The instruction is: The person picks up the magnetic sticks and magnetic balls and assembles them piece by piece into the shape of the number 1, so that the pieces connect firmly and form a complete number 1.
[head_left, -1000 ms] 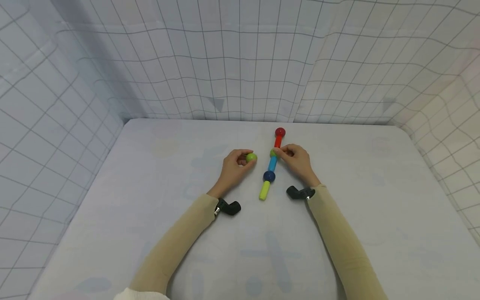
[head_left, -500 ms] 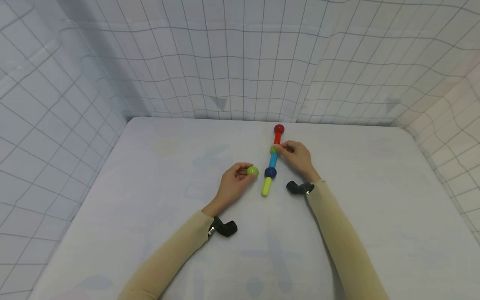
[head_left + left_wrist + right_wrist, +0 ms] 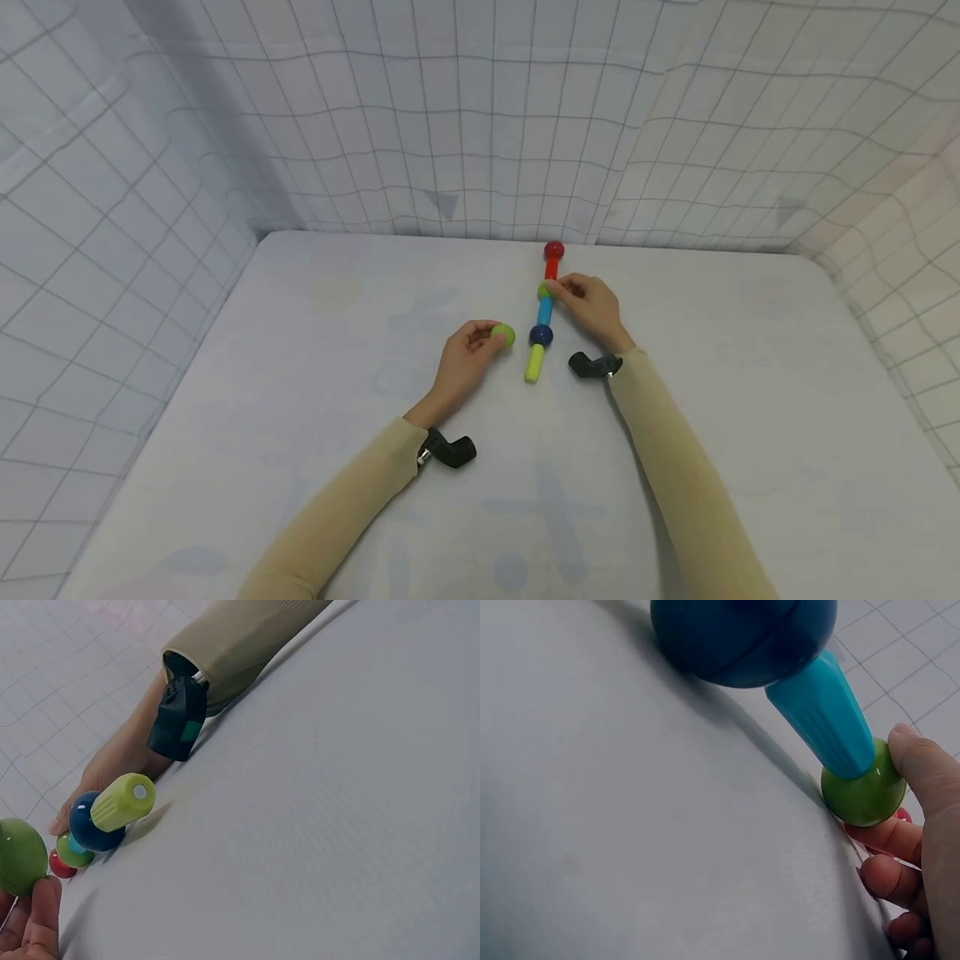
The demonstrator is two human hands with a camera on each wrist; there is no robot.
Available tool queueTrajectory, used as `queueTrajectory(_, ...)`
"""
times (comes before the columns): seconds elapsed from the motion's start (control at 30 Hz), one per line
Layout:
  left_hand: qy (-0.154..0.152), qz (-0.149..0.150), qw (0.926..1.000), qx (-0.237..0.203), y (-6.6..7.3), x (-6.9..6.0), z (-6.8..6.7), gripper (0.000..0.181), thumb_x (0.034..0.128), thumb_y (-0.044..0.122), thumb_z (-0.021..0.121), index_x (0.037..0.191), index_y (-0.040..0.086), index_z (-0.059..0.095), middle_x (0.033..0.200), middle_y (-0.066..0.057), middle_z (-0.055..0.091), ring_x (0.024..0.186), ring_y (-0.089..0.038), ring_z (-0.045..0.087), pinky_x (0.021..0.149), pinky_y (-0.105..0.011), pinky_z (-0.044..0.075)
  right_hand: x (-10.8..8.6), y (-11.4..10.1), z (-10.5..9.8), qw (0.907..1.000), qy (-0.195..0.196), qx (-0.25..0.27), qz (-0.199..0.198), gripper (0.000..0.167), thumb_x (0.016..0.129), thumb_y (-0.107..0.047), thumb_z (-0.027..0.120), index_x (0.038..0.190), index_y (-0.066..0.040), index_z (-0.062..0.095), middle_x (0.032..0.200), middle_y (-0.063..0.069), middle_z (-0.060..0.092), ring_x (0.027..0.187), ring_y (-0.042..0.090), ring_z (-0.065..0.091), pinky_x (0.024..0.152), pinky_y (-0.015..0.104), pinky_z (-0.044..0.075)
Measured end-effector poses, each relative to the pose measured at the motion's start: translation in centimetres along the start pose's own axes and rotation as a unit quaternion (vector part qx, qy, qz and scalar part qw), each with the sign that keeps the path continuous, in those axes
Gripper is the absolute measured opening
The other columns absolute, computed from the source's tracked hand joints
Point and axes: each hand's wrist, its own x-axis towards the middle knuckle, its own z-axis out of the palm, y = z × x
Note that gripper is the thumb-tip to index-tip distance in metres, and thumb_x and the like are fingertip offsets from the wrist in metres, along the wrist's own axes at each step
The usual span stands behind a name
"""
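Observation:
My left hand (image 3: 465, 358) pinches a loose green ball (image 3: 506, 335) between thumb and fingers, left of a chain of balls and rods. From the far end the chain has a red ball (image 3: 554, 250), a red rod (image 3: 552, 268), a green ball (image 3: 543, 291), a light blue rod (image 3: 544, 312), a dark blue ball (image 3: 541, 335) and a yellow-green rod (image 3: 533, 364). The rod's near end is free and shows a silvery disc in the left wrist view. With thumb and fingers my right hand (image 3: 597, 312) grips the chain's green ball (image 3: 862, 791).
A white-covered table (image 3: 337, 333) lies under everything. Checked white curtains (image 3: 480, 125) hang behind it and at both sides. Each wrist wears a black camera mount, such as the left one (image 3: 453, 451).
My left hand, still holding the loose green ball, has come nearer to me, then crept slightly back. The chain has shifted a little farther away and straightened slightly, with my right hand on it.

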Motion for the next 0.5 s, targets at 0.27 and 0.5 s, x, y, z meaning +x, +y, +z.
queueTrajectory(0.27,-0.004,0.003,0.9993,-0.036,0.42,0.19,-0.15,0.033,0.0905,0.018,0.067,0.118,0.001,0.059,0.109,-0.01,0.061,0.095,-0.018,0.059,0.081,-0.027,0.048,0.51,-0.17,-0.09,0.9999,0.001,-0.01,0.003,0.046,0.092,-0.052,0.055,0.103,-0.01,0.069,0.077,0.004,0.054,0.077,0.022,0.045,0.065,0.032,0.031)
queueTrajectory(0.5,-0.029,0.005,0.9964,-0.079,0.24,0.16,-0.35,0.041,0.0888,0.011,0.068,0.125,-0.001,0.055,0.12,-0.014,0.057,0.106,-0.022,0.056,0.087,-0.026,0.046,0.44,0.0,0.2,1.0,0.005,-0.003,0.004,0.047,0.092,-0.051,0.056,0.104,-0.008,0.07,0.078,0.006,0.054,0.077,0.022,0.045,0.066,0.032,0.032)
